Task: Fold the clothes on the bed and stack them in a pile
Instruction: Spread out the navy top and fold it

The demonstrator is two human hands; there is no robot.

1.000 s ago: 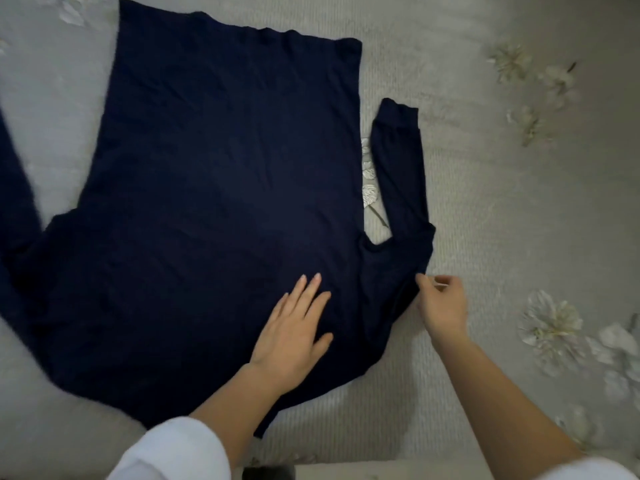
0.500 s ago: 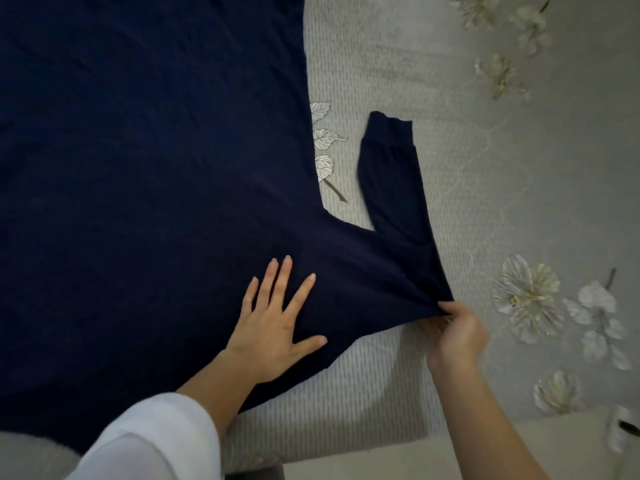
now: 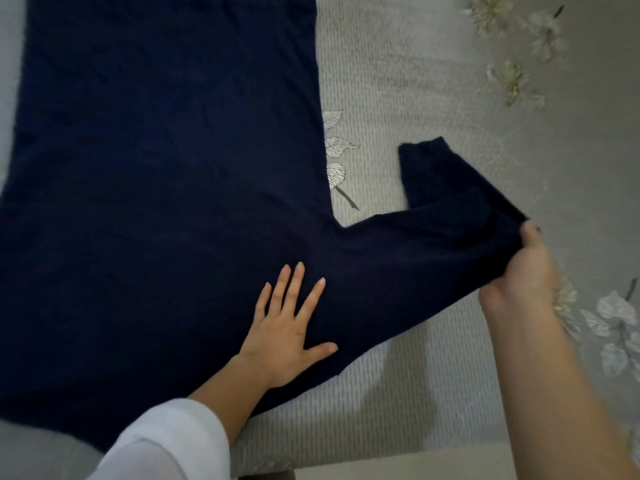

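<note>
The navy top (image 3: 156,168) lies flat on the bed (image 3: 415,81). The left hand (image 3: 287,334) presses it down with fingers spread; the right hand (image 3: 519,271) pinches the doubled sleeve (image 3: 450,230), best drawn taut before folding inward.

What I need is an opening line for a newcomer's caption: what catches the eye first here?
A large dark navy top lies spread flat across the left and centre of a pale grey bedspread printed with flowers. The left hand presses flat on it near the armpit, fingers spread, while the right hand grips the doubled-over sleeve at the right, its cuff pointing away.
</note>
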